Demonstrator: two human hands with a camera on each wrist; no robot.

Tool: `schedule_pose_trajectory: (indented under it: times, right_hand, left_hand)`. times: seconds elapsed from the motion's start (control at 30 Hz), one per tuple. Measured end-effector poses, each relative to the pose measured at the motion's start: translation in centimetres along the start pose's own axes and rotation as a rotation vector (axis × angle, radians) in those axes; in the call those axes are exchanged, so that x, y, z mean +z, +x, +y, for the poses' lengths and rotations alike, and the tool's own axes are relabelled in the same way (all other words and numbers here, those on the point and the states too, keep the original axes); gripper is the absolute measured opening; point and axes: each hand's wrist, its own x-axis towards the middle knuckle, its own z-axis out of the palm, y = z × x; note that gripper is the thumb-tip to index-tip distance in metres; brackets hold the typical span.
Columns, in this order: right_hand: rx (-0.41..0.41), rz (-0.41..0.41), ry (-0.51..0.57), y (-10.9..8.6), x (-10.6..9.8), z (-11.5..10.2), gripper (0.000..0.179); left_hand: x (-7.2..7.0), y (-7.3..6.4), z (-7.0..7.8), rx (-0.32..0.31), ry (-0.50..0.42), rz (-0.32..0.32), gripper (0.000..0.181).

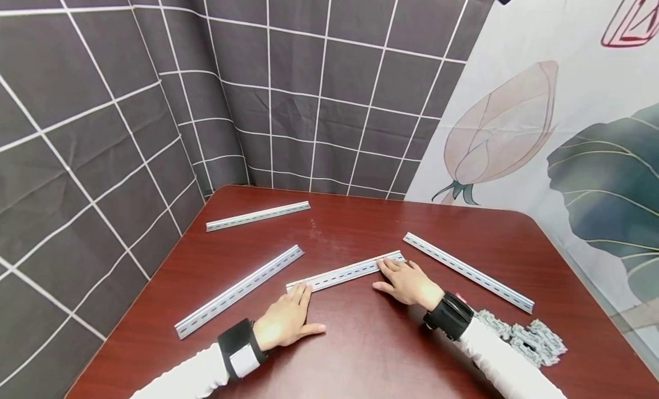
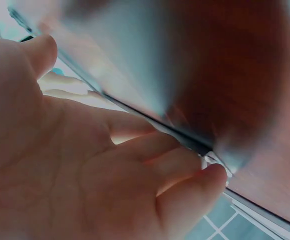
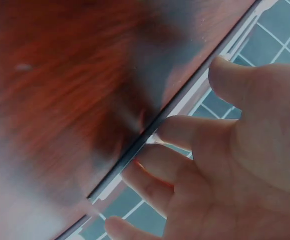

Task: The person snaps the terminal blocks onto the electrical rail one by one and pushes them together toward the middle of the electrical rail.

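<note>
A slotted metal rail (image 1: 340,275) lies on the table between both hands. At its near left end, my left hand (image 1: 285,319) rests its straight fingertips, with the thumb spread out to the right. My right hand (image 1: 408,281) touches the rail's far right end with its fingers extended. In the left wrist view the palm of the left hand (image 2: 100,170) shows, its fingers reaching the rail's end (image 2: 217,162). The right wrist view shows the right hand (image 3: 219,155) with fingers against the rail's dark edge (image 3: 130,152).
Other slotted rails lie around: one (image 1: 239,291) at left, one (image 1: 257,216) at the back left, one (image 1: 468,272) at right. A pile of grey clip-like pieces (image 1: 530,337) sits by the right forearm. A grey checked curtain (image 1: 298,61) hangs behind the red-brown table (image 1: 350,336).
</note>
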Motion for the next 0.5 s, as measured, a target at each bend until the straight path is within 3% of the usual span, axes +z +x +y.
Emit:
schedule_pose_trajectory:
  times: [0.27, 0.5]
  right_hand:
    - [0.025, 0.004, 0.037, -2.8, 0.0, 0.1, 0.063]
    - [0.026, -0.010, 0.057, -5.5, 0.3, -0.8, 0.063]
  left_hand:
    - [0.0, 1.1, -1.2, 0.071, -0.001, -0.027, 0.083]
    - [0.0, 0.1, -2.5, 0.176, 0.004, -0.029, 0.077]
